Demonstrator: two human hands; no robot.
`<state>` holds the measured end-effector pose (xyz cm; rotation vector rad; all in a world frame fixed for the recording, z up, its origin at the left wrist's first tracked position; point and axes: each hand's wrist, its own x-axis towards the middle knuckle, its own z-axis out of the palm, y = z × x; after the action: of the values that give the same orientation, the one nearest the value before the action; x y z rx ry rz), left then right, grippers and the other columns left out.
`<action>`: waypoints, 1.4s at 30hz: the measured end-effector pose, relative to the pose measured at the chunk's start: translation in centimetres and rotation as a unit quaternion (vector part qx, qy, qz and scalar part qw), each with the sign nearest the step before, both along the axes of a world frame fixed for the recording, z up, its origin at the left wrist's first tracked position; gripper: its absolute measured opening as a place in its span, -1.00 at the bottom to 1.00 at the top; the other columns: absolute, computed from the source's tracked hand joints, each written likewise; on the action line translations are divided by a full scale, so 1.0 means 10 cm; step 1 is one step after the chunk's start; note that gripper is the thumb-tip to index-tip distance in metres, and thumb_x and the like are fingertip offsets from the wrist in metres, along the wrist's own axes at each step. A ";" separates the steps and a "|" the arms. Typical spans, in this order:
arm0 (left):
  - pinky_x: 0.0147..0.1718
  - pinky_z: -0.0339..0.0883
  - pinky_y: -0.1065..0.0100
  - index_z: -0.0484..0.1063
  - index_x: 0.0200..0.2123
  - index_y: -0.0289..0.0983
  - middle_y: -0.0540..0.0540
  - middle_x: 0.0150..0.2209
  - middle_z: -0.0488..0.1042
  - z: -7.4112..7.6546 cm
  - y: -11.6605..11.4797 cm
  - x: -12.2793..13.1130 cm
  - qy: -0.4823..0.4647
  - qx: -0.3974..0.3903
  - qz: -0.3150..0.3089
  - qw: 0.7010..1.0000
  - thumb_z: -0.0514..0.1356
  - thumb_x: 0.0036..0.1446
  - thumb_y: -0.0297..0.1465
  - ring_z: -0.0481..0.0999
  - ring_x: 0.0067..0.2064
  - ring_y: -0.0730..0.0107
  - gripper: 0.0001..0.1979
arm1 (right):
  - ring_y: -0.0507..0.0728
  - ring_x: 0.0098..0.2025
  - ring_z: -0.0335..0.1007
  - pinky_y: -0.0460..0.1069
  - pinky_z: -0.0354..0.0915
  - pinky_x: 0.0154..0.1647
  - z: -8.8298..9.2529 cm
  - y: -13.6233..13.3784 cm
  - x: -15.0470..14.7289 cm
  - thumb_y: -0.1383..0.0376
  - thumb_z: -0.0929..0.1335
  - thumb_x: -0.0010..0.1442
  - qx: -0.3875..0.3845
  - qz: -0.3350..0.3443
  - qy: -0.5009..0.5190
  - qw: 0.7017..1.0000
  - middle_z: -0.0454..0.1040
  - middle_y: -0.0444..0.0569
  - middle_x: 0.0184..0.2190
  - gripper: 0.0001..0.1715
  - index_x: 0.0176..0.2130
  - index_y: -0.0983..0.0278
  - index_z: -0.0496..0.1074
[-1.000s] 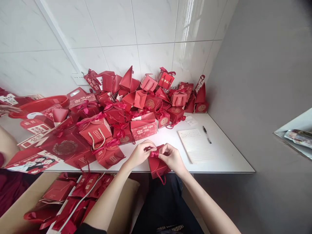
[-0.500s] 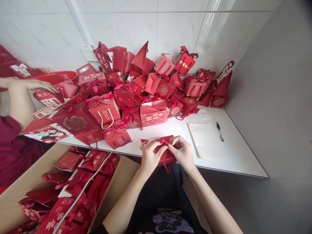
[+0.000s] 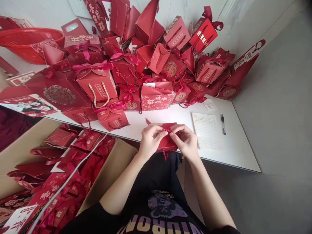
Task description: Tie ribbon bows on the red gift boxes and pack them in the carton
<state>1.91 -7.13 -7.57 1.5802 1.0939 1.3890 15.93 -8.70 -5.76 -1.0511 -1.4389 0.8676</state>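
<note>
A red gift box (image 3: 168,146) with a twisted red cord handle rests at the table's front edge, right before my body. Over its top, my left hand (image 3: 153,138) pinches a red ribbon (image 3: 168,130) between thumb and fingers. My right hand (image 3: 184,139) grips the same ribbon from the other side, its thumb nearly meeting the left one. The fingers partly cover the ribbon, so its knot or loop cannot be made out clearly. Behind my hands stands a red box with a printed front (image 3: 157,101).
Many red gift boxes crowd the white table (image 3: 136,125) along the wall. A notepad (image 3: 207,131) and a pen (image 3: 223,124) lie to the right. A red plastic basket (image 3: 31,45) sits far left. Below left, a cardboard carton (image 3: 114,159) holds more red packaging, crossed by a pale cable (image 3: 70,177).
My view has tilted and shifted, so the table appears closer. Both hands stay on the ribbon, thumbs closer together. The other person's arm at the left has gone from view.
</note>
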 end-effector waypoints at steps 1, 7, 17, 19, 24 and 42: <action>-0.34 0.44 0.38 0.39 -0.45 -0.29 -0.11 -0.28 0.47 0.00 0.01 0.00 -0.006 -0.004 -0.006 1.000 0.22 0.05 -0.26 0.53 -0.36 0.42 -0.80 | 0.08 -0.27 0.37 0.02 0.30 -0.22 0.01 0.00 0.01 0.35 0.34 0.11 -0.004 0.007 -0.001 1.000 0.42 -0.09 -0.39 -0.97 -0.37 0.22 0.36; -0.35 0.41 0.44 0.35 -0.42 -0.29 -0.12 -0.25 0.45 0.03 0.01 -0.02 -0.027 -0.049 -0.027 0.998 0.20 0.06 -0.29 0.53 -0.35 0.45 -0.82 | 0.09 -0.26 0.35 0.01 0.30 -0.26 0.01 -0.03 0.01 0.34 0.33 0.12 -0.006 -0.033 -0.044 0.998 0.40 -0.07 -0.36 -0.98 -0.34 0.22 0.36; -0.38 0.37 0.43 0.34 -0.43 -0.27 -0.06 -0.34 0.41 0.09 0.01 0.01 -0.009 -0.057 -0.024 0.998 0.17 0.08 -0.27 0.48 -0.39 0.47 -0.82 | 0.08 -0.29 0.35 0.01 0.30 -0.30 0.05 -0.03 -0.01 0.38 0.28 0.17 0.044 -0.083 -0.186 0.978 0.42 -0.08 -0.38 -0.92 -0.36 0.22 0.35; -0.36 0.37 0.41 0.34 -0.43 -0.27 -0.05 -0.36 0.40 0.10 0.01 0.03 0.001 -0.050 -0.018 0.999 0.18 0.07 -0.28 0.48 -0.40 0.47 -0.83 | 0.10 -0.26 0.36 0.02 0.31 -0.28 0.07 -0.04 -0.02 0.39 0.27 0.18 0.056 -0.104 -0.217 0.969 0.44 -0.06 -0.36 -0.89 -0.35 0.21 0.36; -0.43 0.36 0.46 0.33 -0.41 -0.26 -0.02 -0.39 0.40 0.10 0.02 0.06 -0.013 -0.061 -0.024 0.998 0.17 0.08 -0.28 0.46 -0.41 0.49 -0.83 | 0.17 -0.11 0.36 0.12 0.33 -0.14 0.12 -0.14 -0.01 0.38 0.29 0.17 0.099 -0.144 -0.228 0.958 0.44 -0.02 -0.27 -0.89 -0.33 0.19 0.40; -0.13 0.26 0.22 0.33 -0.41 -0.23 -0.08 -0.29 0.46 0.11 0.00 -0.07 0.142 0.078 0.046 0.986 0.11 0.15 -0.37 0.42 -0.16 0.30 -0.90 | 0.18 -0.18 0.31 0.12 0.29 -0.22 0.11 -0.23 0.22 0.37 0.31 0.18 0.164 -0.129 -0.381 0.901 0.40 0.01 -0.20 -0.86 -0.31 0.17 0.45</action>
<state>1.17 -7.16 -6.42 1.9065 1.2629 1.3660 18.11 -10.98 -4.66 -1.3467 -1.9350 -0.0248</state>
